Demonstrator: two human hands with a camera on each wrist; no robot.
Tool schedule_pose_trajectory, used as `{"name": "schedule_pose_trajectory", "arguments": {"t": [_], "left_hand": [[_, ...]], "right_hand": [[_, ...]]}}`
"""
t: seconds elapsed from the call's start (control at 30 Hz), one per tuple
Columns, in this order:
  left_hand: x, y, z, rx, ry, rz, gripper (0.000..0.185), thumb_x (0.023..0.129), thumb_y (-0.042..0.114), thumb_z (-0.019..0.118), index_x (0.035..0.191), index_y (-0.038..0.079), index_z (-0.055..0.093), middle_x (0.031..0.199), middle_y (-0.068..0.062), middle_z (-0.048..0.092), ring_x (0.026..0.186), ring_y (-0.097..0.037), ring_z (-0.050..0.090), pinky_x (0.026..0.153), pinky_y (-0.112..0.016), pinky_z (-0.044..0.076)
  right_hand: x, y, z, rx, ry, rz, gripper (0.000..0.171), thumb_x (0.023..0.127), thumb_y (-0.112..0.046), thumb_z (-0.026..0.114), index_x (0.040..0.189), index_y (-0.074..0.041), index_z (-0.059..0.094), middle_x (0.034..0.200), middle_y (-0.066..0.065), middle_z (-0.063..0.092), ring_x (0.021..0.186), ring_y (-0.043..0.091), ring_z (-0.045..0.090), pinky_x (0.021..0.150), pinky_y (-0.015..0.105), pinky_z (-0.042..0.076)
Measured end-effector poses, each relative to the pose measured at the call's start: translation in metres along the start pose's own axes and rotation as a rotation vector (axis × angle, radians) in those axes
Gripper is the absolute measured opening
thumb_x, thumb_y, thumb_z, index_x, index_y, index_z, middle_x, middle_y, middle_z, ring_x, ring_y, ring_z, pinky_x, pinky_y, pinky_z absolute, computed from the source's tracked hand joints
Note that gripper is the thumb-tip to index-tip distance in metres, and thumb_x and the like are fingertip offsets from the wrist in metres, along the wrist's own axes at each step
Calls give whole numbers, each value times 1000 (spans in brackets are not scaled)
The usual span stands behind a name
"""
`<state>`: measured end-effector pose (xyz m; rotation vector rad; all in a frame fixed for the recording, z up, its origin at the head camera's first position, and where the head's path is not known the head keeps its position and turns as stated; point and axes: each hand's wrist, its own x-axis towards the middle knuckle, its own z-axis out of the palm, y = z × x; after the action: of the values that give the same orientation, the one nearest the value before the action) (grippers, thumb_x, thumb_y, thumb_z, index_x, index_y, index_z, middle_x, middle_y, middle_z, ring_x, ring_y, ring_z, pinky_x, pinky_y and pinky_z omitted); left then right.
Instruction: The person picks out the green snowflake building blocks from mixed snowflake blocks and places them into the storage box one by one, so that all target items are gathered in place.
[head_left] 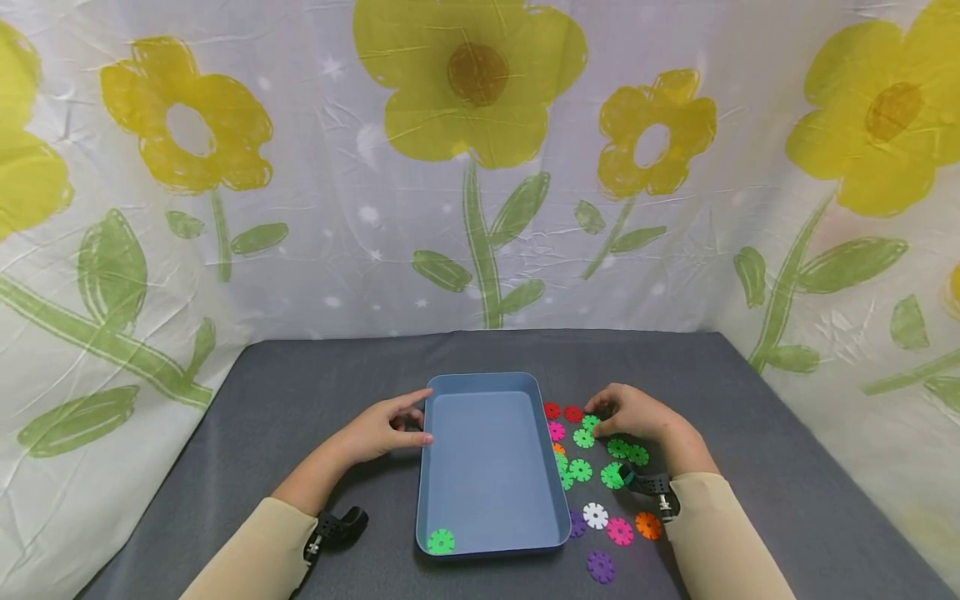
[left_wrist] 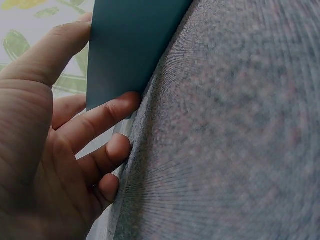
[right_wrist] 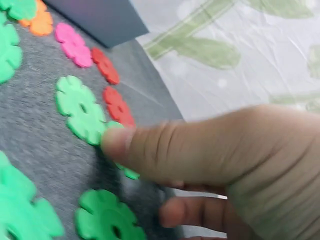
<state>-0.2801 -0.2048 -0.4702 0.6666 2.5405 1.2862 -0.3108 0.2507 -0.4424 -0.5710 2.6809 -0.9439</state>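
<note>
My left hand [head_left: 390, 429] is at the left side of a blue rectangular tray [head_left: 534, 467], its thumb and index finger touching the rim. In the left wrist view, the fingers [left_wrist: 100, 117] rest against the tray's outer wall [left_wrist: 130, 45]. One green notched disc [head_left: 441, 542] lies in the tray's near left corner. Right of the tray, my right hand [head_left: 637, 414] pinches another green notched disc [head_left: 591, 422] between thumb and fingers. The right wrist view shows the thumb [right_wrist: 165, 147] covering most of that disc. Beside it lies another green disc [right_wrist: 82, 110].
Several notched discs are scattered along the tray's right side, among them red [head_left: 573, 414], pink [head_left: 620, 531], white [head_left: 596, 516], orange [head_left: 648, 526] and purple [head_left: 601, 567] ones. A grey cloth [head_left: 337, 367] covers the table. A flowered curtain [head_left: 315, 208] hangs behind and at both sides.
</note>
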Motion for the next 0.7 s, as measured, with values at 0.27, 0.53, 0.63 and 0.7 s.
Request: {"name": "schedule_pose_trajectory", "arguments": {"t": [0.27, 0.53, 0.63, 0.7], "left_hand": [[1, 1, -1, -1, 5, 4, 86, 91, 37, 79, 160, 8, 36, 118, -7, 67, 67, -16, 44, 59, -31, 41], [1, -2, -1, -1, 5, 5, 86, 91, 37, 79, 160, 9, 36, 118, -7, 67, 67, -16, 45, 59, -31, 41], [1, -3, 0, -3, 0, 5, 86, 91, 37, 79, 160, 9, 36, 119, -7, 67, 67, -16, 45, 60, -31, 42], [2, -4, 0, -4, -3, 5, 86, 92, 37, 79, 160, 9, 36, 120, -7, 67, 67, -16, 45, 60, -31, 42]], "right_hand": [[3, 0, 3, -54, 12, -1, 24, 84, -12, 85, 105, -6, 75, 106, 6, 63, 93, 23, 58, 81, 42, 51], [4, -6, 2, -153, 57, 10, 23, 86, -17, 82, 104, -7, 74, 95, 3, 67, 84, 20, 59, 76, 42, 52], [3, -13, -2, -174, 94, 11, 22, 87, -19, 81, 104, -9, 73, 93, 1, 66, 81, 19, 58, 74, 41, 51], [1, -20, -6, -182, 120, -4, 20, 88, -20, 80, 105, -10, 73, 95, 1, 66, 80, 19, 57, 73, 41, 50]]}}
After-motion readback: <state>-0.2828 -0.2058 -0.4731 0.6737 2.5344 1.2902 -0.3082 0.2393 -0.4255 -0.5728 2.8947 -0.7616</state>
